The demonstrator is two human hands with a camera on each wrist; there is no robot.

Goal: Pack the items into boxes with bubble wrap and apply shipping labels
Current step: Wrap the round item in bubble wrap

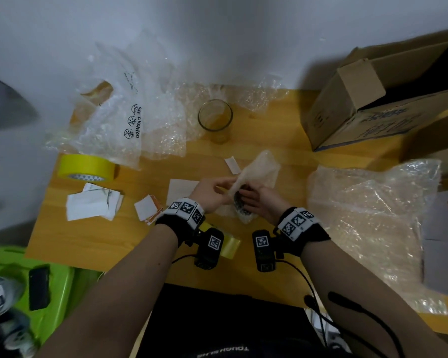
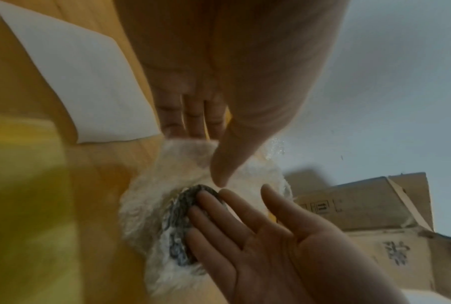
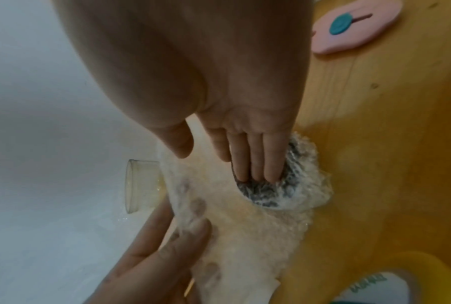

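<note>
A dark patterned round item (image 1: 239, 202) lies on the wooden table, partly inside a sheet of bubble wrap (image 1: 259, 171). My left hand (image 1: 221, 188) pinches the sheet's edge between thumb and fingers and holds it raised over the item. My right hand (image 1: 252, 200) presses straight fingers onto the item. In the left wrist view the left hand (image 2: 206, 152) grips the wrap above the item (image 2: 180, 216). In the right wrist view the right hand (image 3: 227, 156) lies flat on the item (image 3: 266, 191), with the bubble wrap (image 3: 245, 236) spread toward the left thumb.
An empty glass (image 1: 215, 118) stands behind the hands. An open cardboard box (image 1: 372, 112) sits at the back right, with a large bubble wrap sheet (image 1: 372, 215) in front of it. A yellow tape roll (image 1: 86, 167), white labels (image 1: 91, 205) and an air cushion bag (image 1: 114, 112) lie on the left.
</note>
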